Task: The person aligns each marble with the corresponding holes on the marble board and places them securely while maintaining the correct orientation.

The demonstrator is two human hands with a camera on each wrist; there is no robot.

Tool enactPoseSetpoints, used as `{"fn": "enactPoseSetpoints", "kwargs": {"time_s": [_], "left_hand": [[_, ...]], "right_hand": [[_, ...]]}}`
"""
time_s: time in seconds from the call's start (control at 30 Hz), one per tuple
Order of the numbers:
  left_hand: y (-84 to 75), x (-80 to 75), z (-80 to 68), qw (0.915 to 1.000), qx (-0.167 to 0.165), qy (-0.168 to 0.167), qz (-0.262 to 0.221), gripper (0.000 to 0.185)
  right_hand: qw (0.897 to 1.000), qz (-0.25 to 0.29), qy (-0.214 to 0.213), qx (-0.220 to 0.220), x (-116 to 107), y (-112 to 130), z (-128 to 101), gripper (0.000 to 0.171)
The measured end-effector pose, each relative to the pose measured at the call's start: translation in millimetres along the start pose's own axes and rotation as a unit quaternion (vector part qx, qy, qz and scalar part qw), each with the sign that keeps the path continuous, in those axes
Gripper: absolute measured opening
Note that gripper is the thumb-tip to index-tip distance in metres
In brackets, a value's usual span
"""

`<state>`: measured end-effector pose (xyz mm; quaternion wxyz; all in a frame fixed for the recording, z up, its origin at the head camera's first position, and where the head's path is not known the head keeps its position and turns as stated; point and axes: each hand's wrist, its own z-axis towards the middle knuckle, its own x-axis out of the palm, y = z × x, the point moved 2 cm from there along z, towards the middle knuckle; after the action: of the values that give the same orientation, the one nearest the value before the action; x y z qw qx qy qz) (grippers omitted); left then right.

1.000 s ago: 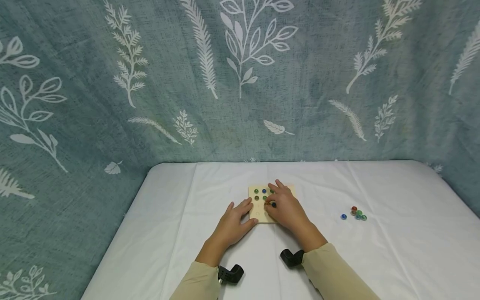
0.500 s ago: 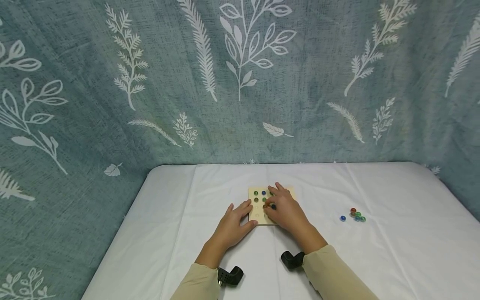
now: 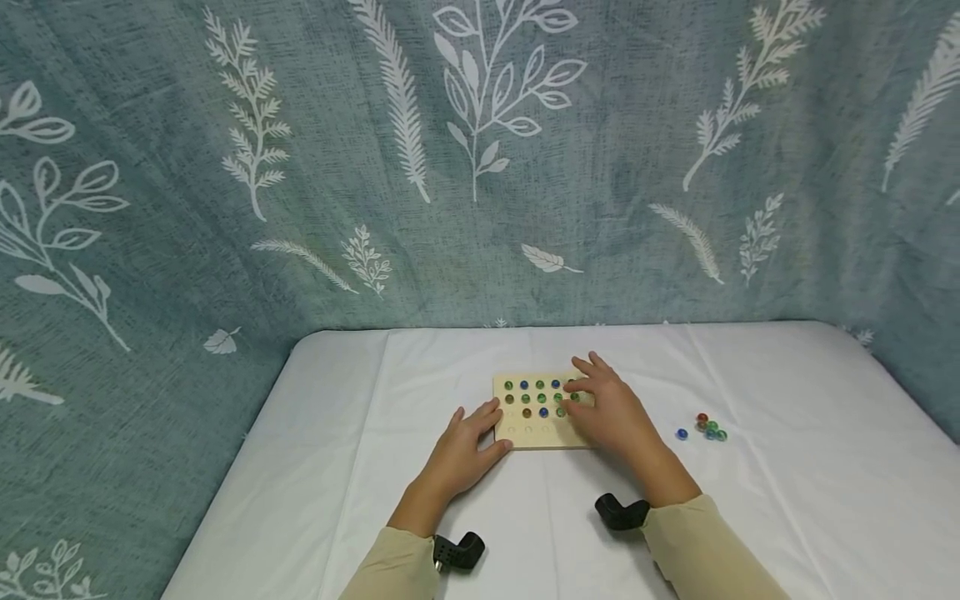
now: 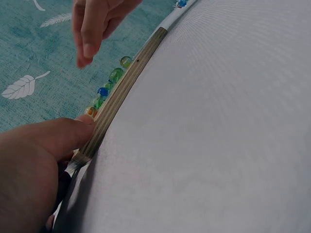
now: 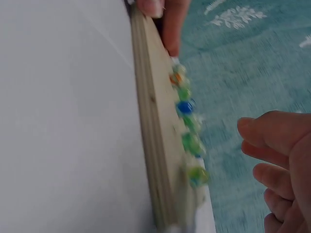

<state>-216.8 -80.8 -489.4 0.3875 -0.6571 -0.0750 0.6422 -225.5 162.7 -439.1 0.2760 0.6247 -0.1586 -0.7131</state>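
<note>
A pale wooden board (image 3: 517, 433) with rows of holes lies flat on the white cloth. Several green, blue and orange marbles (image 3: 540, 398) fill its far rows, while the near row shows bare holes. My left hand (image 3: 468, 442) rests flat at the board's near left corner, thumb (image 4: 63, 138) pressed against its edge (image 4: 127, 83). Loosely spread and holding nothing, my right hand (image 3: 609, 407) hovers over the board's right end. In the right wrist view its fingers (image 5: 274, 155) hang clear of the marbles (image 5: 187, 124).
A small cluster of loose marbles (image 3: 705, 427) lies on the cloth (image 3: 787, 500) to the right of the board. A leaf-patterned teal curtain (image 3: 480, 167) stands behind the table. Black wrist mounts (image 3: 459, 550) show at both sleeves.
My right hand has slid from the board's middle to its right end, uncovering more marbles. The dark blue marble at its fingertips now sits in a hole. The left hand has stayed put.
</note>
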Motion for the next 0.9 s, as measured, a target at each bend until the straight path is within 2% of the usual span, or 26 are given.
{"fn": "enactPoseSetpoints", "kwargs": {"time_s": [0.3, 0.5, 0.7, 0.9], "left_hand": [[-0.9, 0.6, -0.5, 1.0000, -0.004, 0.005, 0.001, 0.060], [-0.1, 1.3, 0.1, 1.0000, -0.003, 0.003, 0.005, 0.061], [1.2, 1.4, 0.4, 1.0000, -0.001, -0.004, 0.006, 0.061], [1.1, 2.0, -0.1, 1.0000, -0.003, -0.004, 0.005, 0.061]], "right_hand": [[0.999, 0.008, -0.037, 0.036, -44.0, -45.5, -24.5, 0.035], [0.995, 0.019, -0.050, 0.081, -66.9, -75.4, -40.5, 0.046], [0.991, 0.025, -0.060, 0.120, -80.5, -100.2, -50.4, 0.053], [0.985, 0.036, -0.068, 0.152, -82.9, -116.6, -55.7, 0.056]]}}
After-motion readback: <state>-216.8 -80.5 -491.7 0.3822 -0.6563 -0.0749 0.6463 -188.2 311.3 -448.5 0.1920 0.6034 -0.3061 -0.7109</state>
